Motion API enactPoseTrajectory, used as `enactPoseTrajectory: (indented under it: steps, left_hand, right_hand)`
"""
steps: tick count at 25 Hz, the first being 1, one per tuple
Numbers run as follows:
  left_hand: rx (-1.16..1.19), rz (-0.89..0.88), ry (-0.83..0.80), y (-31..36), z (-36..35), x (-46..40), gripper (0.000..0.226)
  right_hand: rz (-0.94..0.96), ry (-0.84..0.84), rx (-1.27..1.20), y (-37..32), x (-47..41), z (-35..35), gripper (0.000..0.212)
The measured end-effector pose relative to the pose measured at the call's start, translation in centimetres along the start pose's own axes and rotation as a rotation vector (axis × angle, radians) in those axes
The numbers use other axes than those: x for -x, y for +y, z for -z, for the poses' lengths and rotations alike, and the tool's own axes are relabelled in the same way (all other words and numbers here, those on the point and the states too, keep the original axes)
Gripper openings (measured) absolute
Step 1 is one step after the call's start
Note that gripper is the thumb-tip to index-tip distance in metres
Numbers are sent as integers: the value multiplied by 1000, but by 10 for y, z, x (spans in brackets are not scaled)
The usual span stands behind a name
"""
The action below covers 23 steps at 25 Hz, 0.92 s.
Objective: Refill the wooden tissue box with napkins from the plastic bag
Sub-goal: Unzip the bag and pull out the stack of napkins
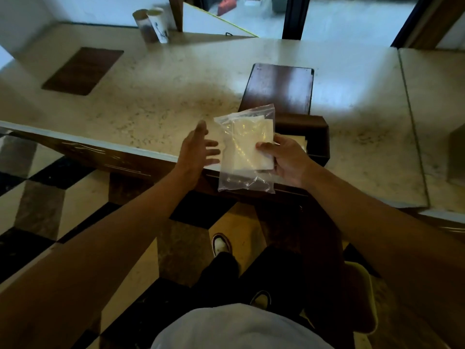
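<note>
Stone counter (176,96): wooden box (319,137), mat (83,70), cups (153,25).

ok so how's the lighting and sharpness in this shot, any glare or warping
Head view: daylight brightens the far counter, while the floor and arms sit in shadow; glare streaks the plastic bag held by the right hand; the left hand looks slightly soft; the wide lens bows the counter edge.

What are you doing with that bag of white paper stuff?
A person stands at a stone counter, holding a clear plastic bag of white napkins in the right hand. The left hand is open beside the bag, not gripping it. Behind the bag sits the open wooden tissue box, its lid lying nearby. No napkins are out yet.
</note>
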<state>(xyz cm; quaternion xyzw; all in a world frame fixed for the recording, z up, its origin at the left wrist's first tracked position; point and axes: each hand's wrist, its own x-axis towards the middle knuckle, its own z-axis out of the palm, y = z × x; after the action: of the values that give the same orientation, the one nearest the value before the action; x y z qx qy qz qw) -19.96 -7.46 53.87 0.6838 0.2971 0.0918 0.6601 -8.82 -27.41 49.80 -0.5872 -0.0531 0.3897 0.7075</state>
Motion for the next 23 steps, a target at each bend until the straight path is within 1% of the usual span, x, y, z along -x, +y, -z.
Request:
enactPoseTrajectory:
  steps: [1,2,5,7,10,12,14,17,19,21,23]
  left_hand:
    - [132,86,-70,0,1,-9,56]
    - [192,114,-124,-1,2,-20,60]
    - [245,91,-219,-4,3,-58,52]
    - [242,81,-236,-7,5,-90,47]
    - [238,42,-251,-12,10,-132,33]
    - [226,29,-246,-10,16,-157,30]
    - [177,23,-242,-10,25,-182,29]
    - [150,24,-287,-12,38,-212,27]
    - [144,20,-328,-16,45,-224,19]
    - [130,43,-372,-22,50,-233,11]
    - [134,96,-378,-31,54,-239,11]
  right_hand:
    - [11,14,11,-1,-6,-1,41]
    - [30,22,25,-3,-15,-2,44]
    - [98,36,88,-11,-47,-5,43]
    - [104,31,143,-16,-71,-8,42]
    - [89,31,234,-21,-108,-15,40]
    - [67,38,296,-27,-132,-26,30]
    - [72,43,416,-34,-152,-38,20]
    - [90,78,555,-38,-173,-51,13]
    - [126,107,577,-36,-182,-57,11]
    - [176,161,542,-30,-189,-59,11]
    - [197,219,501,-25,-192,-60,11]
